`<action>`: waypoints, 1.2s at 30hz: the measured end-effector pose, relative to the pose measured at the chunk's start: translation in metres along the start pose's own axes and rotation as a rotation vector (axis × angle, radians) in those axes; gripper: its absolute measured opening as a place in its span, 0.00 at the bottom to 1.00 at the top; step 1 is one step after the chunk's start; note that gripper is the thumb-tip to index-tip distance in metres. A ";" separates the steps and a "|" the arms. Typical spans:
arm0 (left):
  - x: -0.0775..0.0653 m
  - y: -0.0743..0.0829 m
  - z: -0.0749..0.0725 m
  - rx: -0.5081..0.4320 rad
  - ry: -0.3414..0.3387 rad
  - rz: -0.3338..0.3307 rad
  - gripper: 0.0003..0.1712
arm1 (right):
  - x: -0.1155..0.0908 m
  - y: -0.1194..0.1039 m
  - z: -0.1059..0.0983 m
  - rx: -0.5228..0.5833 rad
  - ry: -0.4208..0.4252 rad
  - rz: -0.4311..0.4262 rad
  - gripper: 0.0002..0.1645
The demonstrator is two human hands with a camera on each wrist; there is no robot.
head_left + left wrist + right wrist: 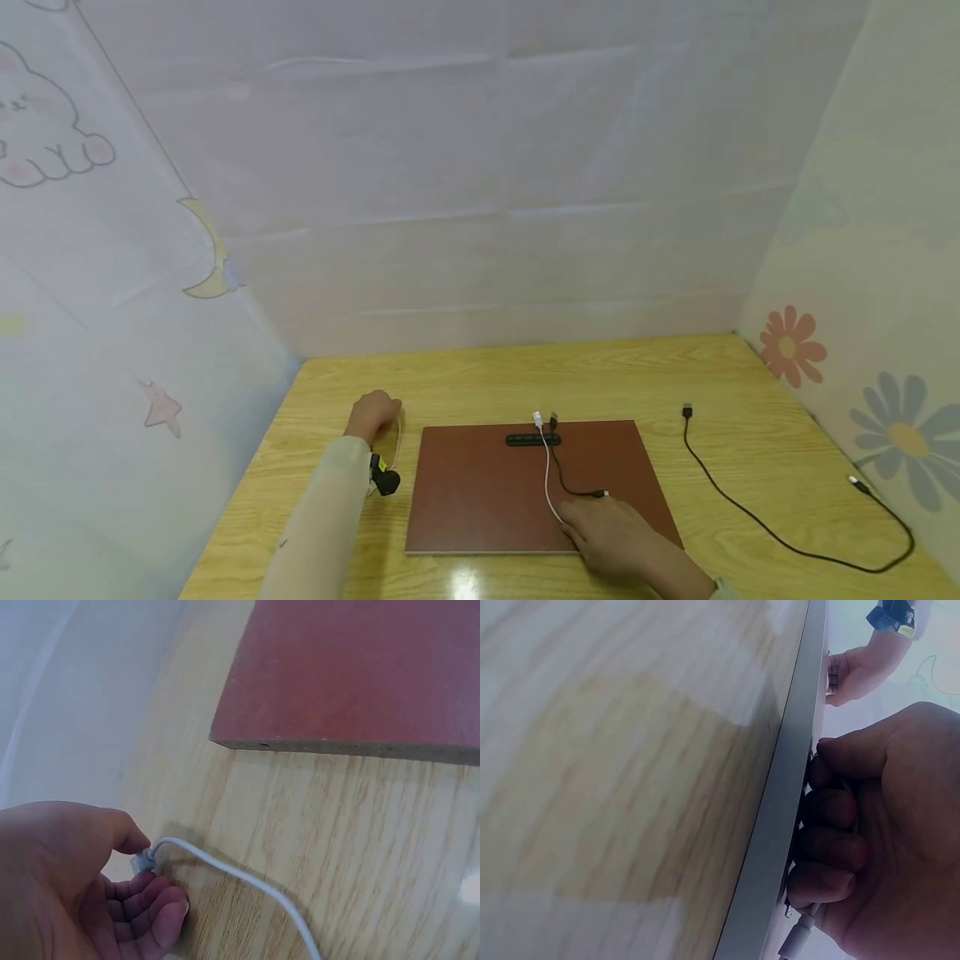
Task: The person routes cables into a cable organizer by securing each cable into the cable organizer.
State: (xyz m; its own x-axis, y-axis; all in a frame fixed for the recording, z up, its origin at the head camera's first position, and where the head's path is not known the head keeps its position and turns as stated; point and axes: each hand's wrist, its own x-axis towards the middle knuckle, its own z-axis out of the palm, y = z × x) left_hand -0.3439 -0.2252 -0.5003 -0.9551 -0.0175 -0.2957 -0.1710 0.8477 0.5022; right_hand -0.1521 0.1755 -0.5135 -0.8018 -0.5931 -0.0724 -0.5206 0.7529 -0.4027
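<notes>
Our left hand [373, 413] pinches a white plug [142, 862]; our right hand [606, 533] grips a white cable [547, 475], probably light, limp: we grasp its connector [537, 420].

Passage between board [480, 492] and back wall [450, 208]

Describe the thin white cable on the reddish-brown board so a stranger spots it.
On the yellowish wooden table, find the flat, rectangular reddish-brown board. The thin white cable runs from the black, strip-shaped holder to the right hand. Unlike the short black cable alongside, it is white.
</notes>
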 end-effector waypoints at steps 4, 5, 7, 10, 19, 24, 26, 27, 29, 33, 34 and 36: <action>0.004 -0.005 -0.001 -0.229 0.002 -0.035 0.32 | -0.001 -0.002 -0.002 -0.005 -0.001 0.000 0.13; 0.005 -0.006 -0.002 -0.285 0.009 -0.046 0.29 | -0.001 -0.002 -0.002 -0.004 0.001 -0.003 0.13; 0.006 -0.006 -0.004 -0.387 0.023 -0.062 0.24 | -0.001 -0.002 -0.002 -0.001 0.007 -0.015 0.13; 0.007 -0.001 -0.007 -0.495 0.045 -0.053 0.20 | -0.001 -0.002 -0.003 0.001 0.016 -0.029 0.13; -0.008 0.023 -0.017 -0.707 0.046 0.066 0.25 | -0.001 -0.002 -0.003 0.010 0.006 -0.015 0.12; -0.015 0.031 -0.025 -0.855 -0.011 0.151 0.29 | -0.001 -0.003 -0.004 0.015 0.008 -0.018 0.13; -0.018 0.035 -0.028 -0.912 -0.044 0.172 0.30 | -0.001 -0.003 -0.004 0.015 0.008 -0.014 0.12; -0.019 0.037 -0.030 -0.938 -0.058 0.177 0.29 | -0.001 -0.003 -0.004 0.015 0.007 -0.012 0.12; -0.021 0.041 -0.033 -0.982 -0.078 0.175 0.28 | -0.001 -0.003 -0.004 0.017 0.005 -0.009 0.12; -0.026 0.052 -0.038 -1.016 -0.094 0.172 0.27 | -0.001 -0.003 -0.004 0.018 0.009 -0.015 0.13; -0.027 0.055 -0.039 -1.024 -0.096 0.173 0.27 | -0.001 -0.003 -0.004 0.016 0.013 -0.020 0.13; -0.030 0.060 -0.041 -1.035 -0.100 0.189 0.28 | -0.001 -0.003 -0.004 0.011 0.021 -0.028 0.14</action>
State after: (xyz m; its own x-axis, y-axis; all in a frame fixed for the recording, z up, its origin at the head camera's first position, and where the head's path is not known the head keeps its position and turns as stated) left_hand -0.3357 -0.1955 -0.4277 -0.9716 0.1510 -0.1820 -0.1892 -0.0345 0.9813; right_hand -0.1507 0.1747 -0.5084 -0.7932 -0.6076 -0.0416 -0.5395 0.7327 -0.4148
